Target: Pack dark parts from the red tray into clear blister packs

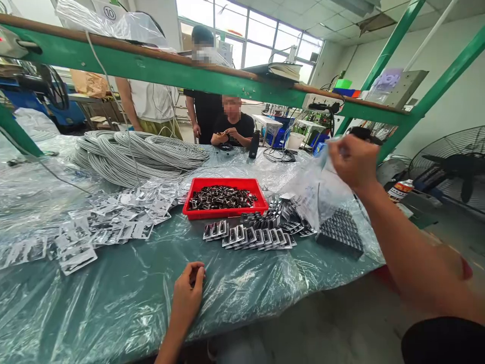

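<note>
Raised at the right, my right hand (pixel 354 162) is closed on a clear plastic bag (pixel 322 194). The bag hangs down over small blister packs and a block of stacked packs (pixel 340 231). My left hand (pixel 188 288) rests near the table's front edge, its fingers loosely curled, with nothing visible in them. Beyond it stands a red tray (pixel 223 215) full of small dark metal-and-black parts (pixel 223 197). In front of the tray lies an overlapping row of packs (pixel 259 237), each with a dark item inside.
Loose flat packs (pixel 113 222) cover the table's left side, with coiled grey cable (pixel 140 156) behind. A green shelf beam (pixel 151 71) crosses overhead. Across the table, a seated person (pixel 233 126) handles something small near a black bottle (pixel 254 144). A spray can (pixel 400 191) and fan stand right.
</note>
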A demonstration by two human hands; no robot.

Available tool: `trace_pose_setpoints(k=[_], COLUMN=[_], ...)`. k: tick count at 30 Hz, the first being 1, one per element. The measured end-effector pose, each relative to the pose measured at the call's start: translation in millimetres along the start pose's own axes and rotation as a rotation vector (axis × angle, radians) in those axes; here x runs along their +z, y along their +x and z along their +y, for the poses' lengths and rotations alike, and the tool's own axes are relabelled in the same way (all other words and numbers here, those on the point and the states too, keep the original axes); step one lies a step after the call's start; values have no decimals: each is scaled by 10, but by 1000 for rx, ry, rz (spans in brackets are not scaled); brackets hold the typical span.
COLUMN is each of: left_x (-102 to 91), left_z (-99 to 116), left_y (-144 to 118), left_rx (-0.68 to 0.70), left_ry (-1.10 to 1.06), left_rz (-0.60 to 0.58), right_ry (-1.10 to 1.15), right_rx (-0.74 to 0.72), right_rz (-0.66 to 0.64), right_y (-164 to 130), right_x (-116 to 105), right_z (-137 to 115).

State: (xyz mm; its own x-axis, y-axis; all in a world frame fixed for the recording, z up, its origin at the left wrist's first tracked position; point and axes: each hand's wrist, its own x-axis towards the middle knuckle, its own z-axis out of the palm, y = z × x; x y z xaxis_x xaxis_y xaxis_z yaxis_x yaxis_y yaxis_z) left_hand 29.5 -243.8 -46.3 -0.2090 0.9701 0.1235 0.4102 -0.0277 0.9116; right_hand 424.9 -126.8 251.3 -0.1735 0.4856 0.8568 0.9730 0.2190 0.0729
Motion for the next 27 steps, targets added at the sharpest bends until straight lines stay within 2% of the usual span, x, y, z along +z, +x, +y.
trace_pose_setpoints(k=[3, 5, 8, 11, 14, 17, 19, 21, 23, 25, 26, 27], left_x=[52, 185, 582, 1113, 1528, 1655, 1574, 1372, 1053, 635, 403, 164], left_z=[97, 269, 653, 983, 1046, 930, 878, 867, 849, 769, 703, 624], left_y=[25, 122, 393, 681, 829, 819, 751, 655, 528, 360, 263, 161], left_rx=[110, 251, 510, 732, 857, 903, 922, 885, 764, 596, 521, 435], left_ry=[103, 188, 316, 456, 580, 603, 530, 387, 231, 171, 210, 302], left_rz=[28, 32, -52, -203, -368, -482, -542, -508, -296, 19, 143, 197], right_ry=[-6, 11, 27, 51, 96, 141, 207, 358, 590, 824, 917, 1006], right_rx=[87, 126, 119, -4, -202, -258, -206, -188, -269, -420, -486, -556], right_rz=[214, 251, 235, 165, 28, -2, 23, 31, -10, -120, -198, -264], right_y=[-119, -140, -42, 127, 208, 171, 123, 70, -12, -146, -234, -332], right_x=[-114, -76, 104, 203, 69, -174, -266, -246, -132, 12, 75, 122], right_z=[14, -7, -84, -139, -140, -208, -380, -692, -1142, -1693, -1985, -2275])
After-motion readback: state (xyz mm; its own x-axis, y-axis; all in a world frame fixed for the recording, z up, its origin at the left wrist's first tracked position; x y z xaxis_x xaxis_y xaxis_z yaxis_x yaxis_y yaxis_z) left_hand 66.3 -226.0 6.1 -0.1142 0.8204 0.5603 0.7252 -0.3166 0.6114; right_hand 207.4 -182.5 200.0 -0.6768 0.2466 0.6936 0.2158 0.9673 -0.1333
